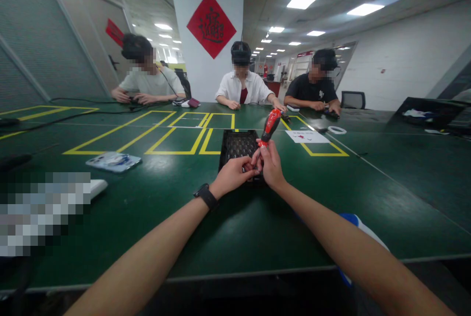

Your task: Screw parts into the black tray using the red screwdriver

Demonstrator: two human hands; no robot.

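Note:
My right hand (271, 164) is closed around the lower part of a red-and-black screwdriver (270, 126), whose handle sticks up and tilts to the right. My left hand (234, 174), with a black watch on its wrist, pinches at the screwdriver's lower end beside the right hand; what its fingertips hold is too small to make out. Both hands hover over the near edge of a black tray of small bits (238, 145) lying on the green table (257, 227).
Three other people sit at the table's far side with their hands on it. A phone-like flat item (113, 161) lies at left, a white sheet (307, 136) and a white ring (337, 130) at right. Yellow tape outlines mark the table. Black cables run at far left.

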